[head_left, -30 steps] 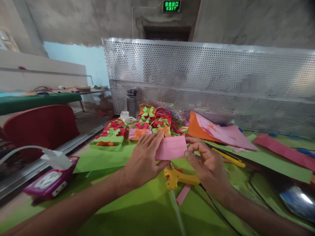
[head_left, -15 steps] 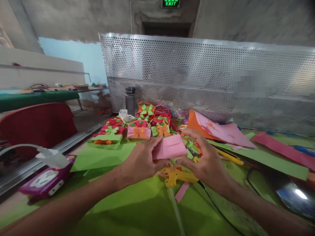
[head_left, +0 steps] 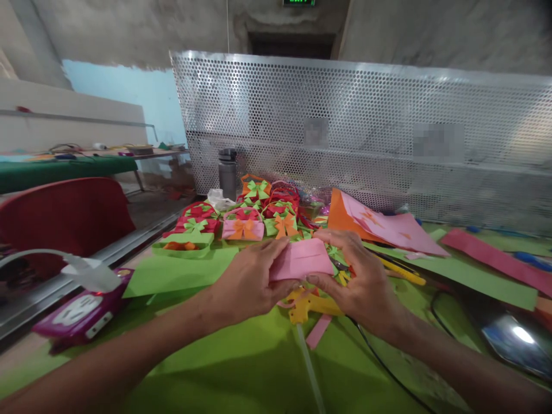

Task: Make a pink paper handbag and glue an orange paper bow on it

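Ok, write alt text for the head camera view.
A left hand and right hand hold a folded pink piece over a green surface where a yellow glue gun lies; small bow-trimmed bags sit beyond.

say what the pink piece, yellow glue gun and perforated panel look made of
Pink piece: probably felt or thin craft foam, matte; its folds show no shine.
Glue gun: likely hard plastic, its yellow body smoothly moulded.
Perforated panel: apparently bare metal, silvery and glinting between its holes.

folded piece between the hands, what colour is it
Pink; the folded piece shows best in the head view.
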Available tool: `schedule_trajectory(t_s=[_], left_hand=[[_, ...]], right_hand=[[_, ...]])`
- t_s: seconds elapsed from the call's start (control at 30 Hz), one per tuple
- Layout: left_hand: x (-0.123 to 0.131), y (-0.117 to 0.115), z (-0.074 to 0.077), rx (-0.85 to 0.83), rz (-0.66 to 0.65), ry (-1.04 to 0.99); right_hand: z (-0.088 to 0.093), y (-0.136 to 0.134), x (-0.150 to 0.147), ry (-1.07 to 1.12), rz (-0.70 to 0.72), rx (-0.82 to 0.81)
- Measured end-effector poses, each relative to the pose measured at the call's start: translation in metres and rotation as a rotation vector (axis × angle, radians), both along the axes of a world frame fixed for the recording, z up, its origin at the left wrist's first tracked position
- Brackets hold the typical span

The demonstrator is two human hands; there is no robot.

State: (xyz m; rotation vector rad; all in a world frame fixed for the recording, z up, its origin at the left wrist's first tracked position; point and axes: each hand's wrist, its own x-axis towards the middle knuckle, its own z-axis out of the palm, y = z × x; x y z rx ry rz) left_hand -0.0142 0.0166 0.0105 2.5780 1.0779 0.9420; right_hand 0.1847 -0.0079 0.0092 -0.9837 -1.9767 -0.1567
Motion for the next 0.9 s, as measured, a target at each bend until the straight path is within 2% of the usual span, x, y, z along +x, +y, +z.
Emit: schedule_trajectory(t_s=[0.2,0.43,0.67,0.9], left_hand=[[-0.003,0.001,-0.002,0.121,0.012,0.104],[-0.005,0.002,-0.001,0.329,0.018,0.235],[-0.004,0.008,-0.003,0.325,-0.011,0.281],[0.004,0.013,-0.006,0.296,-0.057,0.156]], right_hand=[[0.005,0.001,0.005,-0.187,0.046,0.081],[0.006,-0.001,0.006,-0.199,0.060,0.141],[0.008,0.002,0.011,-0.223,0.127,0.075],[0.021,0.004,0.017,-0.199,0.165,0.040]])
